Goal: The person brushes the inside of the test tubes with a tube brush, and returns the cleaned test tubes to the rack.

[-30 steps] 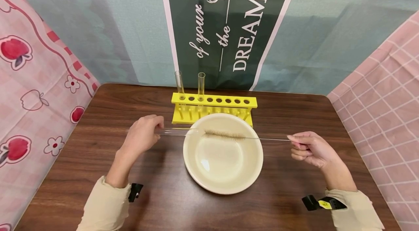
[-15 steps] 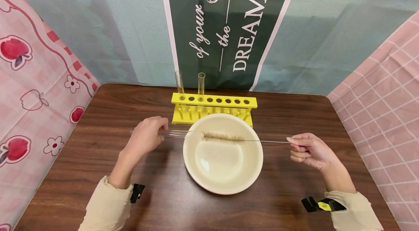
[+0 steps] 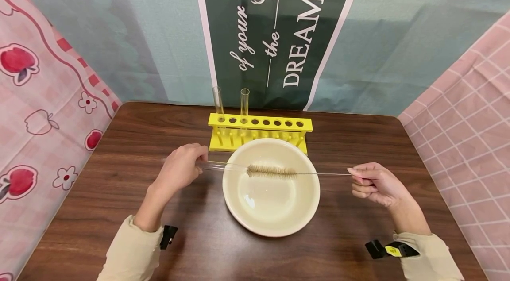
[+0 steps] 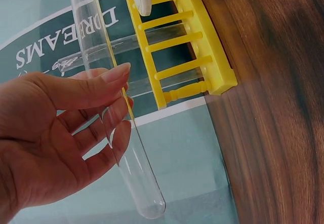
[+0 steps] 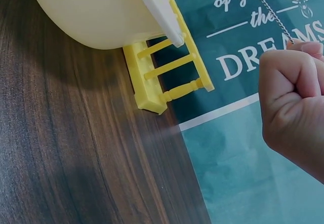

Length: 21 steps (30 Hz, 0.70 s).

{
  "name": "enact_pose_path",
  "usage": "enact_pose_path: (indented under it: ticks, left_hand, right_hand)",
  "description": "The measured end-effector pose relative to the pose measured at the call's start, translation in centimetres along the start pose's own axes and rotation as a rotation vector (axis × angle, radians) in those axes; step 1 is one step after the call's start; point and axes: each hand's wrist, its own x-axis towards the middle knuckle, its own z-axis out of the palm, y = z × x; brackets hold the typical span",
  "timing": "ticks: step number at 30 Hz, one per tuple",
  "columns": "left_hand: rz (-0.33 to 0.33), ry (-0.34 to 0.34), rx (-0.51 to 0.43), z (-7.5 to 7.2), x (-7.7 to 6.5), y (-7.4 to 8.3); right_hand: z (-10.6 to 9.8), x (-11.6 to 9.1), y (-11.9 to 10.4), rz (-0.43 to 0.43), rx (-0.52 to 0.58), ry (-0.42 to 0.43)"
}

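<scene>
A clear glass test tube lies nearly level in my left hand, its mouth end reaching over the bowl. The left wrist view shows thumb and fingers pinching the tube, with the rounded bottom sticking out past them. My right hand pinches the twisted-wire handle of a test tube brush. That tan bristle head is over the bowl, its tip right at the tube's mouth. In the right wrist view only the wire shows above the curled fingers. Below them sits a cream bowl.
Behind the bowl stands a yellow test tube rack. Two test tubes are in it, one in the end hole and another nearby. Cloth hangs around the brown wooden table at the back and both sides.
My left hand has moved a little right and toward me with the test tube. The right hand has edged left, and the brush sits slightly lower over the bowl.
</scene>
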Motion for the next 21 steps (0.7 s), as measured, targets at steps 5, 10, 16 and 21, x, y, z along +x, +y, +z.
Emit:
enact_pose_path:
  ticks: [5,10,16,21]
  left_hand:
    - [0.006,-0.001,-0.009,0.03,-0.07,0.06]
    - [0.0,-0.004,-0.014,0.14,-0.18,0.01]
    - [0.002,0.009,-0.008,0.17,-0.3,0.05]
    - [0.004,0.022,-0.006,0.2,-0.36,0.04]
  right_hand:
    - [-0.03,0.12,0.24,-0.001,-0.016,0.009]
    - [-0.06,0.19,0.44,0.002,-0.039,0.024]
    - [0.08,0.31,0.58,0.008,-0.051,0.034]
    - [0.28,0.33,0.61,0.017,-0.075,0.089]
